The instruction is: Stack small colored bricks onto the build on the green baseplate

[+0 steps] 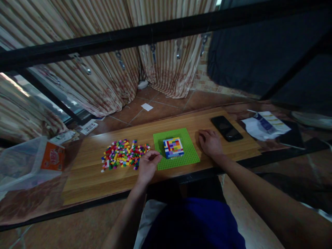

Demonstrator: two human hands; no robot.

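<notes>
A green baseplate (pixel 190 152) lies on the wooden table (pixel 85 173), with a small block of multicoloured bricks (pixel 173 147) built at its middle. A heap of loose coloured bricks (pixel 123 154) lies to its left. My left hand (pixel 147 165) hovers between the heap and the plate's left edge, fingers curled in a pinch; what they hold is too small to make out. My right hand (pixel 210 142) rests flat on the table just right of the plate, fingers spread, holding nothing.
A black phone (pixel 226 128) lies right of my right hand, with papers (pixel 267 125) beyond it. A clear plastic bag and an orange packet (pixel 53 156) sit at the table's left end. Curtains and tiled floor lie behind the table.
</notes>
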